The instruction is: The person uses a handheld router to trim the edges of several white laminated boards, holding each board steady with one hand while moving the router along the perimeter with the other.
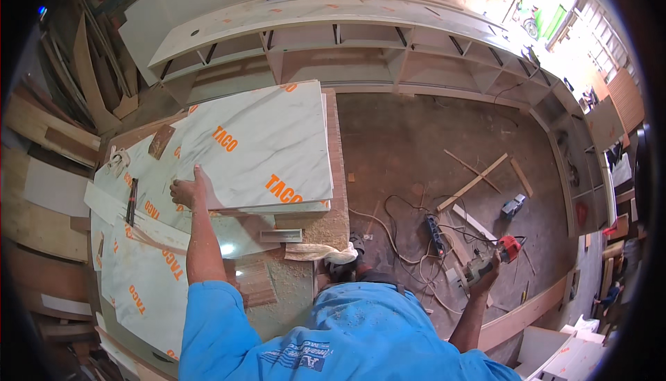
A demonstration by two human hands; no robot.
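Note:
My left hand (189, 190) is at the left edge of a white marble-patterned board (270, 138), its thumb along the top face and its fingers curled at the edge. This board lies on top of a small stack on the workbench. Off to the right, above the floor, my right hand (488, 275) is wrapped round a handheld power tool, seemingly a trim router (477, 268), with a grey body and a red end. Its flat base points left, toward my body. A cable runs near the tool.
A long white cabinet frame (305, 37) spans the back. On the floor lie a black power strip (435, 235), tangled cords, wood strips (479, 180) and another tool (513, 205). Sawdust, a cloth (320, 251) and dark pliers-like handles (132, 202) are on the bench.

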